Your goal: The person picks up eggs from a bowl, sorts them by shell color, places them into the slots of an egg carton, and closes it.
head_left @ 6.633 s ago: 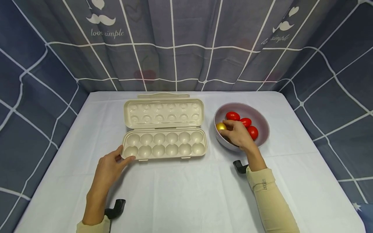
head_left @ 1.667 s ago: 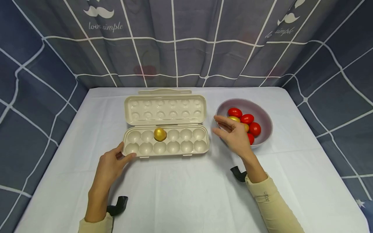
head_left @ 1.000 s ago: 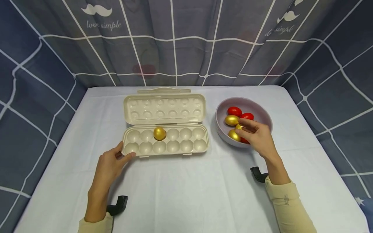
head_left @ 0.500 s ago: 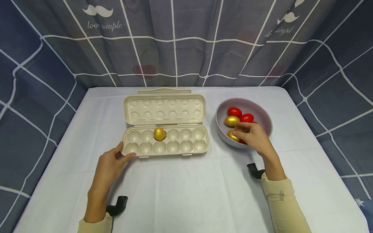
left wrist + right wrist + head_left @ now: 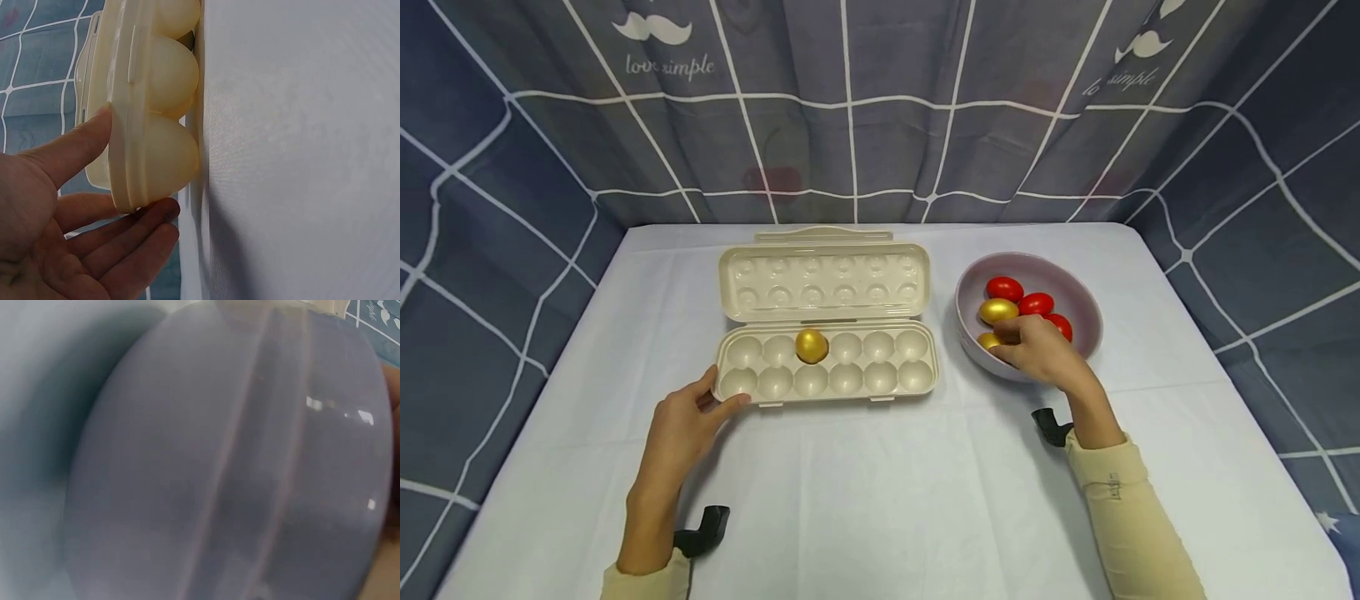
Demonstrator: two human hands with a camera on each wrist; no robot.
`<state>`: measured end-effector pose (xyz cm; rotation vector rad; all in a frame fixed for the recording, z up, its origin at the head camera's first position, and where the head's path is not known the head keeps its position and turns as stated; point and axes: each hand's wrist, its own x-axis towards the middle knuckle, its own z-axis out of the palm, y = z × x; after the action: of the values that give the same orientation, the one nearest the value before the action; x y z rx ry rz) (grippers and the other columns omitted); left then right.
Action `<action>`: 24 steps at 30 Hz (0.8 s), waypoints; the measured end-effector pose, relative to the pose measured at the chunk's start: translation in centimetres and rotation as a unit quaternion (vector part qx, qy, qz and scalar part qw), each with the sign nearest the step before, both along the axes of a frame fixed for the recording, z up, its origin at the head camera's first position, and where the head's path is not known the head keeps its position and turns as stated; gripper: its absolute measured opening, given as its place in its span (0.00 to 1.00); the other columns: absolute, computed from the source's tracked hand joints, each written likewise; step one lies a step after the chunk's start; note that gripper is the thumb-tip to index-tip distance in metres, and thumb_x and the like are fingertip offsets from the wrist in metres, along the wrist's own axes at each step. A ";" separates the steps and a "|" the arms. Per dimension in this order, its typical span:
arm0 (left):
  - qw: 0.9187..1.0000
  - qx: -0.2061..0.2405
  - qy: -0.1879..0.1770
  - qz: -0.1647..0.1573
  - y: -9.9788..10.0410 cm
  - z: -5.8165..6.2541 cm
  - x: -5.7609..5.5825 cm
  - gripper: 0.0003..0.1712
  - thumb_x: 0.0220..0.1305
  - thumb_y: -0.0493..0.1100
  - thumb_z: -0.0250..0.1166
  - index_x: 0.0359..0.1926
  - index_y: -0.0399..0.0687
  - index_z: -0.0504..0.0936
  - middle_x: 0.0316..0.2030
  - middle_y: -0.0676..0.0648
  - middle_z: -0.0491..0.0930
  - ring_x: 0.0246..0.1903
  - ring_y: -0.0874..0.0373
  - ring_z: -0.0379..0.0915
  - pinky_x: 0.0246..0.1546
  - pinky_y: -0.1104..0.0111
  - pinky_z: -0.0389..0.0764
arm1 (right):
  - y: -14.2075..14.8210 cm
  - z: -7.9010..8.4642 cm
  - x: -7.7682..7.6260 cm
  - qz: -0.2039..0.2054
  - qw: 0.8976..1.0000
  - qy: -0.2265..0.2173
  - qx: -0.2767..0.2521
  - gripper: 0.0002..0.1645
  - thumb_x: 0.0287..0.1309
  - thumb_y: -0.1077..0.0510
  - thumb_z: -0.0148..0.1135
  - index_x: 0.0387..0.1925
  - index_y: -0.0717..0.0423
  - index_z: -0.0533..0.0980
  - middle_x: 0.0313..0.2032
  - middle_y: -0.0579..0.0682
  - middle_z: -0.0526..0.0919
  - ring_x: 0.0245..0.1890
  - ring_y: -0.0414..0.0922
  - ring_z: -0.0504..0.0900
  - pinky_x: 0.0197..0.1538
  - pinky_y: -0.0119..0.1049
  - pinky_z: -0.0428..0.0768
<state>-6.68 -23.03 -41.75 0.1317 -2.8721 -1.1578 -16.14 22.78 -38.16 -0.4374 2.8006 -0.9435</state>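
Observation:
My left hand (image 5: 683, 433) holds the near left corner of a cream egg carton (image 5: 827, 393), thumb on the rim and fingers around the end, as the left wrist view shows at the carton's end (image 5: 128, 156). The carton lies with its lid raised at the back. One golden egg (image 5: 811, 345) sits in its back row. My right hand (image 5: 1045, 354) is down inside a mauve bowl (image 5: 1081, 333), thumb and fingers around a golden egg (image 5: 988, 340) that is partly hidden. The right wrist view mostly shows the bowl's outer wall (image 5: 250, 450).
In the bowl lie another golden egg (image 5: 997, 312) and several red eggs, among them a far one (image 5: 1004, 288); my hand hides part of the contents. White cloth (image 5: 865, 500) covers the table. Dark checked curtains (image 5: 887, 150) stand around its back and sides.
A golden egg has come into the carton. My right hand returned to the bowl, then shifted left and lower onto the golden egg near its left wall. My left hand stayed on the carton.

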 end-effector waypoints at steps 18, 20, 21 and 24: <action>1.000 0.003 0.010 0.007 0.0 -0.2 0.0 0.44 0.62 0.51 0.71 0.68 0.28 0.64 0.55 0.28 0.76 0.50 0.37 0.78 0.48 0.49 0.79 | -0.8 -1.1 -2.1 -0.029 0.997 -0.057 -0.044 0.22 0.62 0.58 0.67 0.56 0.63 0.79 0.44 0.58 0.83 0.47 0.53 0.77 0.56 0.49 0.74; 1.000 0.003 0.009 0.008 0.0 -0.2 0.0 0.44 0.62 0.51 0.71 0.68 0.28 0.64 0.55 0.28 0.76 0.50 0.37 0.78 0.48 0.49 0.79 | -0.8 -1.2 -2.2 -0.030 0.997 -0.061 -0.045 0.22 0.62 0.58 0.67 0.56 0.63 0.79 0.42 0.57 0.82 0.44 0.53 0.77 0.53 0.47 0.75; 1.000 0.004 0.008 0.008 0.0 -0.2 0.0 0.44 0.62 0.51 0.71 0.68 0.28 0.64 0.55 0.28 0.76 0.51 0.37 0.78 0.48 0.49 0.78 | -0.8 -1.2 -2.2 -0.031 0.997 -0.063 -0.045 0.22 0.61 0.59 0.67 0.56 0.62 0.79 0.41 0.57 0.82 0.43 0.53 0.77 0.51 0.46 0.75; 1.000 0.007 0.006 0.006 0.0 -0.1 0.0 0.44 0.62 0.51 0.71 0.69 0.28 0.64 0.55 0.28 0.76 0.51 0.37 0.78 0.48 0.49 0.78 | -0.7 -1.4 -2.1 -0.033 0.996 -0.068 -0.044 0.22 0.61 0.60 0.67 0.56 0.62 0.79 0.39 0.56 0.82 0.40 0.52 0.77 0.48 0.44 0.75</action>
<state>-6.71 -22.99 -41.89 0.1424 -2.8494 -1.1742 -18.29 22.04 -39.52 -0.2804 2.6735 -1.0715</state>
